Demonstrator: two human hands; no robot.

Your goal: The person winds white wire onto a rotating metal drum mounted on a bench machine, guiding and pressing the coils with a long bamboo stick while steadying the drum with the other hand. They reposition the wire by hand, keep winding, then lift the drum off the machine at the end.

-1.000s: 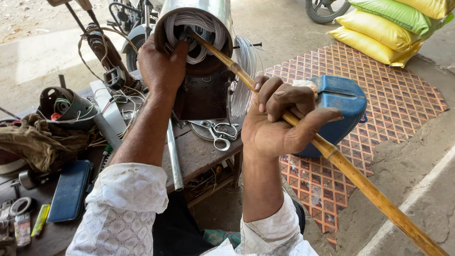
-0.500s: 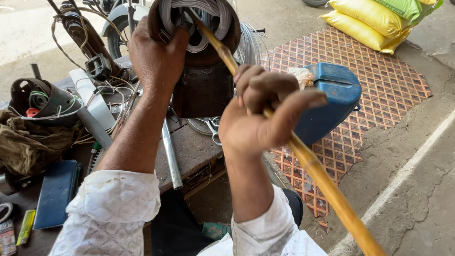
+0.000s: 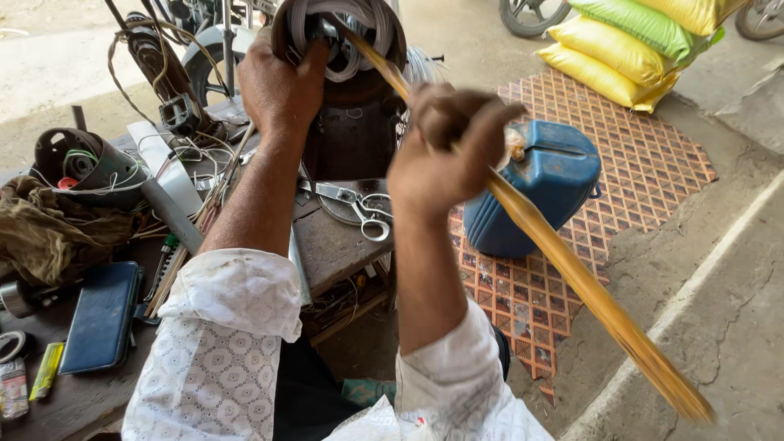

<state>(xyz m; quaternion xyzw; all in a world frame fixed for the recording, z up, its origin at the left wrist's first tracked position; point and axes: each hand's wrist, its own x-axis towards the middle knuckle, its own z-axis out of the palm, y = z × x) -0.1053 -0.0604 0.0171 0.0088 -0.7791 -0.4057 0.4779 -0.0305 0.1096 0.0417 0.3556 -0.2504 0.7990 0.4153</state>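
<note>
Both hands share the work: keep the left hand (image 3: 278,86) clamped over the rim of the coil-filled motor housing (image 3: 343,49) at the bench's far edge while the right hand (image 3: 445,155), seemingly fisted though blurred, drives the long stick (image 3: 572,269) squarely into the windings.

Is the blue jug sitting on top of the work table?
No, the blue jug stands on the patterned floor mat, beside the work table, not on it.
</note>
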